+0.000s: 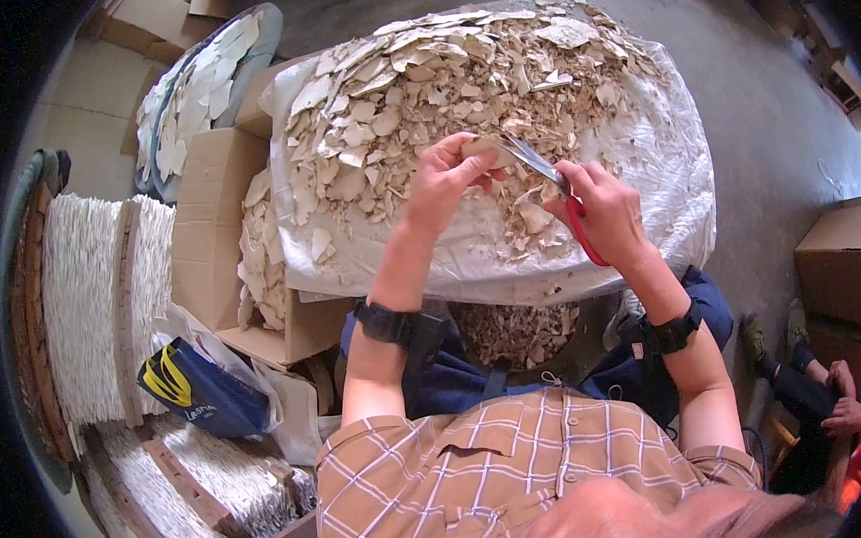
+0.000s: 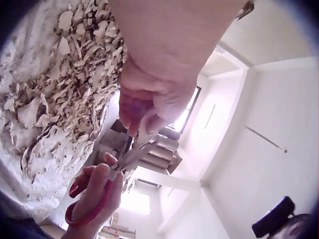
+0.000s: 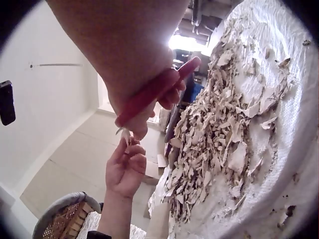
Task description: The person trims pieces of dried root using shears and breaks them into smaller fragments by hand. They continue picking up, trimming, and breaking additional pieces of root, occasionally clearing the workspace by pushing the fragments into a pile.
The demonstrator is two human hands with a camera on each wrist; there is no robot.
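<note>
Flake (image 1: 483, 146) partly hidden by left hand (image 1: 442, 179).

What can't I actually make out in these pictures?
Flake: partly covered by the left hand, head view.
Blades of the scissors: mostly hidden by the right hand, right wrist view.
Lettering on the blue bag: too small to read fully, head view.
Seated person: upper body cut off by the picture's dark rim, head view.

Pale flake (image 1: 481, 147) partly covered by the left grip (image 1: 448, 177), scissor blades (image 2: 134, 158) blurred in left-wrist view
</note>
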